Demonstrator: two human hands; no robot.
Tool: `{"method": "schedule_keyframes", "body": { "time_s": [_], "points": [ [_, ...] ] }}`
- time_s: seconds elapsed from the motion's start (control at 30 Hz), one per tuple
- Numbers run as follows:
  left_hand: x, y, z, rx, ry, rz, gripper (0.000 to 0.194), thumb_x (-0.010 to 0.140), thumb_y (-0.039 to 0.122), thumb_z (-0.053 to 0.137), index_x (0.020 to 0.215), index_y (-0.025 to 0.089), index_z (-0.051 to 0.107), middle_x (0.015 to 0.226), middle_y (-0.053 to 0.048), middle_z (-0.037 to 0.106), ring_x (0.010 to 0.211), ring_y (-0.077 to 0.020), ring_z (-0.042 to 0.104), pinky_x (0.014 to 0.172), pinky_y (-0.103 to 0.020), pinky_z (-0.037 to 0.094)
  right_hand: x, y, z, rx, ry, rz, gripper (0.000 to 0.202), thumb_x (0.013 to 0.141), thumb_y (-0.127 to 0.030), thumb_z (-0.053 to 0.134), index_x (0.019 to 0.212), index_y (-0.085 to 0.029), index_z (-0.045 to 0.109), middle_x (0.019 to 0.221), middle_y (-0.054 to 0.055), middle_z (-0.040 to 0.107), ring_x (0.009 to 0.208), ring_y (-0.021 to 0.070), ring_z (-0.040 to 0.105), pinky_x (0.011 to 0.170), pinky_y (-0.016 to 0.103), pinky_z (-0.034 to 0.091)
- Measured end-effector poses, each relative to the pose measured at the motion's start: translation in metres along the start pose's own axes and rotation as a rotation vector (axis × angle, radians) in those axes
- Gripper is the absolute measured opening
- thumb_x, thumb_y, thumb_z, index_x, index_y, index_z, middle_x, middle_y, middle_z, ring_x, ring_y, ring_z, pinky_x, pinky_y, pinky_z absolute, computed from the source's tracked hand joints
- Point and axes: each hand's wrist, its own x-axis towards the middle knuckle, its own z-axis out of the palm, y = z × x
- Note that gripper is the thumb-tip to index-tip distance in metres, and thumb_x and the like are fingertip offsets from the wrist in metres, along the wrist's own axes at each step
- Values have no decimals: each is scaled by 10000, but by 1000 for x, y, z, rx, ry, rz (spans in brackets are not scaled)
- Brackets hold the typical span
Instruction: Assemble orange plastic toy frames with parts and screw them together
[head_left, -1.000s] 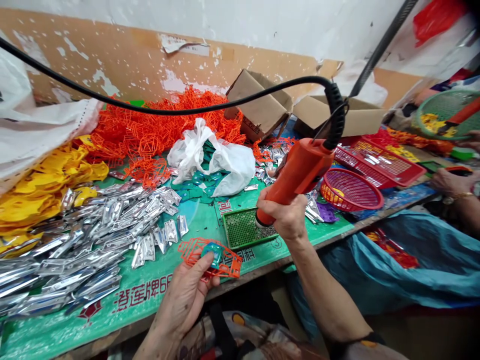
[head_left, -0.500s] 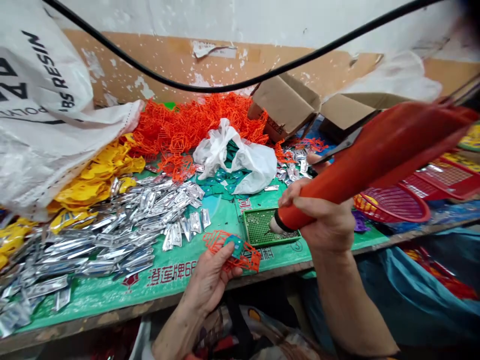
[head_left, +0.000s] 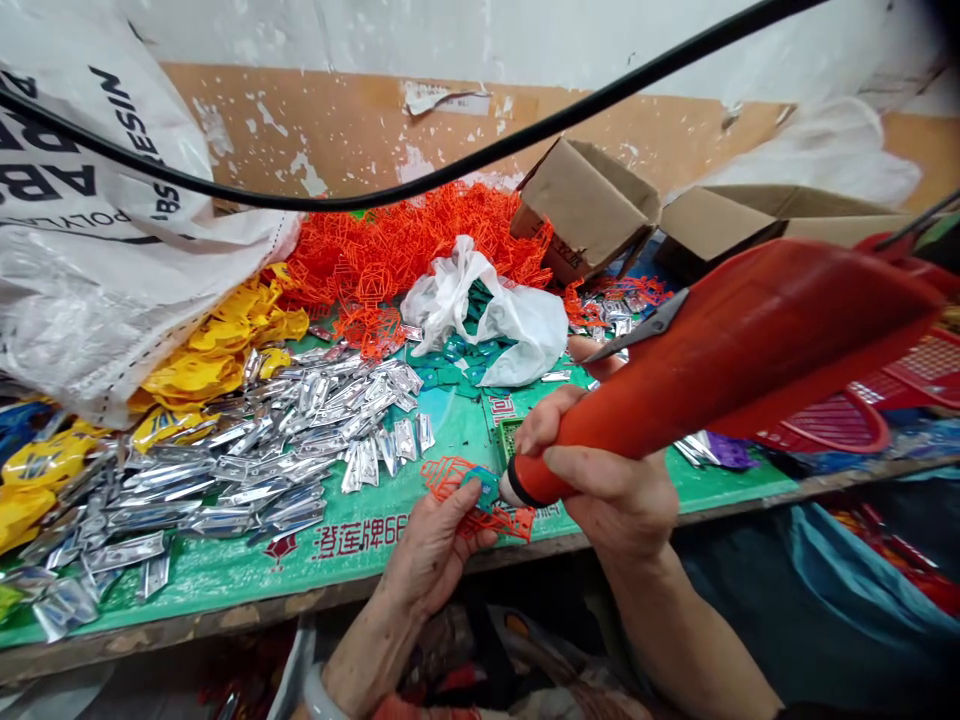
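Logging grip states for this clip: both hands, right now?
Left hand: closed, holding the orange lattice piece, thumb on the teal part.
Right hand: closed around the red handheld tool.

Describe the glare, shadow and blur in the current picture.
Head view: bright glare on the silver pieces; head view: deep shade below the table edge; head view: the red-orange tool looks soft toward its rear; head view: upper right corner darkened.
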Motion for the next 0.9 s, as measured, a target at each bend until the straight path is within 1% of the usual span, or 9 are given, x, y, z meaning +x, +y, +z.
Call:
{"method": "schedule_keyframes", "body": {
  "time_s": [0.1, 0.23, 0.33, 0.4, 0.53, 0.63, 0.7, 0.83, 0.9],
  "points": [
    [0, 0, 0, -1, 0, 1, 334, 713, 319, 826, 961, 141, 692, 872, -36, 708, 663, -122, 637, 478, -201, 572, -1, 4, -1, -34, 15, -2, 186, 571, -192, 746, 739, -212, 669, 742, -13, 591, 602, 153, 556, 633, 368, 507],
    [-1, 2, 3, -3, 11, 0, 372, 687, 321, 844, 978, 147, 690, 870, -33, 716, 662, -129, 648, 475, -204, 569, -2, 7, -3, -75, 1, 1, 107, 592, -220, 740, 659, -192, 662, 757, -1, 568, 622, 153, 553, 674, 386, 515],
    [-1, 3, 5, -1, 7, 4, 375, 686, 324, 843, 981, 151, 691, 864, -32, 722, 651, -131, 655, 474, -206, 566, -3, 8, -4, -70, -11, 0, 107, 598, -221, 738, 663, -193, 658, 766, -2, 573, 623, 151, 556, 673, 380, 515],
    [-2, 3, 6, 2, 5, 4, 359, 686, 323, 843, 962, 150, 693, 847, -28, 723, 638, -130, 655, 470, -204, 561, -3, 8, -4, -60, -27, 0, 128, 604, -218, 735, 703, -203, 656, 752, -10, 578, 621, 152, 560, 654, 370, 512],
    [-2, 3, 5, 13, 25, 6, 334, 697, 316, 837, 946, 145, 696, 829, -22, 717, 616, -110, 634, 462, -183, 541, -3, 10, -5, -35, -56, 0, 298, 615, -194, 732, 893, -245, 638, 707, -39, 582, 617, 156, 568, 650, 364, 518],
    [-2, 3, 4, 21, 18, 1, 304, 719, 308, 823, 939, 142, 697, 805, -16, 706, 610, -99, 620, 462, -171, 532, -4, 13, -6, -30, -78, -3, 345, 622, -189, 727, 944, -253, 620, 713, -44, 586, 616, 152, 569, 649, 358, 522],
    [-2, 3, 3, 14, 10, -3, 284, 733, 300, 813, 939, 142, 697, 797, -12, 700, 610, -94, 615, 467, -167, 532, -5, 15, -7, -45, -91, -9, 322, 625, -195, 722, 925, -249, 618, 707, -41, 584, 623, 152, 569, 649, 354, 526],
    [0, 4, 4, -17, 28, 4, 264, 715, 279, 826, 901, 145, 696, 772, 8, 688, 587, -80, 600, 457, -154, 524, -6, 20, -9, -133, -104, -54, 176, 628, -205, 712, 773, -236, 618, 707, -20, 584, 669, 160, 572, 683, 357, 542],
    [1, 5, 5, -26, 38, 4, 257, 696, 279, 839, 861, 146, 693, 735, 18, 677, 563, -77, 591, 444, -151, 515, -5, 21, -9, -144, -122, -67, 133, 637, -209, 705, 728, -234, 611, 697, -16, 580, 677, 162, 571, 679, 355, 544]
  ]
}}
